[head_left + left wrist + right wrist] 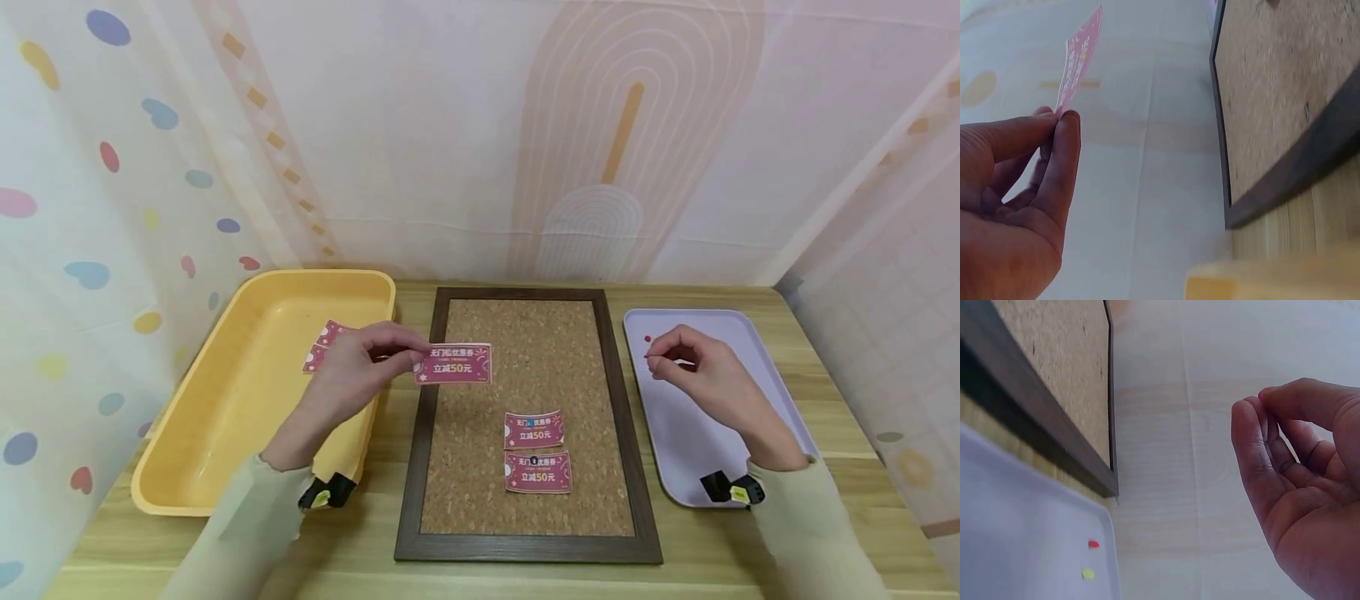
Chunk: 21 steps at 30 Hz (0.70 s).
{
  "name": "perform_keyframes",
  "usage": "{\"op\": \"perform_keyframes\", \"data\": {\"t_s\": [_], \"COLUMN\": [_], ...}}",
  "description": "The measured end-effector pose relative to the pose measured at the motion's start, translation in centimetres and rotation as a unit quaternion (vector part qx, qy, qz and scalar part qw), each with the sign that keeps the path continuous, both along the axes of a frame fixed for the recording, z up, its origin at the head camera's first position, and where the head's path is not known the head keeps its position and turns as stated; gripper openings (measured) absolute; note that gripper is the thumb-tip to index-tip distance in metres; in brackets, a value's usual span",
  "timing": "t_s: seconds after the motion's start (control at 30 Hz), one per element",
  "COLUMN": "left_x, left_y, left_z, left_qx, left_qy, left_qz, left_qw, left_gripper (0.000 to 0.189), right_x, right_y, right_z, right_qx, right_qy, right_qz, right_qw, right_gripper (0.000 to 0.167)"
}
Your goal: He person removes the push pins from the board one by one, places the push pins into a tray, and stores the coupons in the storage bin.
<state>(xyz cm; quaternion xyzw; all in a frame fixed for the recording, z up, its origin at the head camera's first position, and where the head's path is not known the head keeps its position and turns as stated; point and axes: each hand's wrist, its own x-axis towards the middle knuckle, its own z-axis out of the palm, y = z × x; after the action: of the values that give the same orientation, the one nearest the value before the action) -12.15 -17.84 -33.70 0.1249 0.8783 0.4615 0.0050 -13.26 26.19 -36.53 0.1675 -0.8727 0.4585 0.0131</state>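
My left hand (365, 364) pinches a pink coupon (459, 364) by its left end, above the left frame edge of the cork board (480, 492). In the left wrist view the coupon (1079, 59) stands edge-up between thumb and fingertips. Over the purple tray (705, 450), my right hand (701, 367) pinches a small red pushpin, mostly hidden by the fingers; only a red bit of the pushpin (1261, 395) shows. Two coupons are on the board's lower part, the upper coupon (517, 433) with a blue pin, the lower coupon (543, 479) with a dark one.
A yellow tub (262, 400) at left contains more pink coupons (318, 354), partly behind my left hand. On the purple tray lie a red pin (1093, 544) and a yellow-green pin (1088, 574). A patterned curtain (435, 142) hangs behind the wooden table (360, 558).
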Motion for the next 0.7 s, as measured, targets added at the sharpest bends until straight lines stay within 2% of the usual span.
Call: {"op": "perform_keyframes", "data": {"t_s": [0.17, 0.47, 0.7], "left_x": [-0.1, -0.1, -0.7], "left_y": [-2.2, -5.8, -7.4], "left_z": [0.3, 0.2, 0.2], "left_qx": [-0.003, 0.035, 0.031], "left_qy": [0.005, -0.04, -0.034], "left_qz": [0.005, 0.02, 0.014], "left_qw": [1.0, 0.9984, 0.9989], "left_gripper": [0.016, 0.017, 0.019], "right_x": [0.0, -0.6, -0.9], "right_y": [1.1, 2.9, 4.3], "right_z": [0.3, 0.0, -0.3], "right_qx": [0.01, 0.025, 0.028], "right_qy": [-0.007, -0.006, -0.009], "right_qz": [-0.001, 0.003, 0.004], "right_qw": [0.9999, 0.9997, 0.9996], "right_gripper": [0.006, 0.006, 0.005]}}
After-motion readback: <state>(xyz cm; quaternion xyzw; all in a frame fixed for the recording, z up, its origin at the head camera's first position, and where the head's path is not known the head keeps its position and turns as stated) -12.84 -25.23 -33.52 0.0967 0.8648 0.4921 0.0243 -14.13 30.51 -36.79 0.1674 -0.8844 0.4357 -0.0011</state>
